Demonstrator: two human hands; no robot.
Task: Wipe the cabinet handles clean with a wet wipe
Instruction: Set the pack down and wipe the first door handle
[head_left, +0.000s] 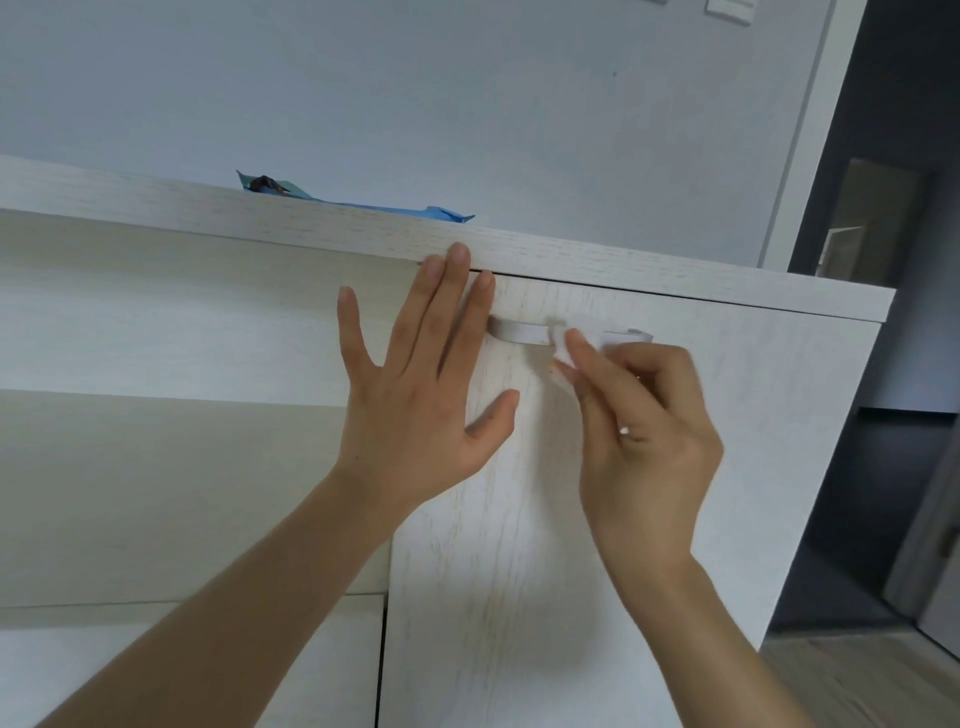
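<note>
Woodgrain door (519, 545) is steadied by flat left hand (415, 400); at three o'clock, white wet wipe (562, 359) pinched on bar handle (519, 332) by right hand (649, 436).

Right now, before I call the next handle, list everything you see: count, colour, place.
cabinet: one, whitewashed wood, fills the centre.
door: one, same wood, centre right.
handle: one, white, near the door's top edge.
wet wipe: one, white, on the handle.
packet: one, blue, on the cabinet top.
wall: pale grey, behind.
doorway: one, dark, far right.
floor: wood-toned, lower right.
left hand: flat on the door, left of the handle.
right hand: pinches the wet wipe at the handle.
</note>
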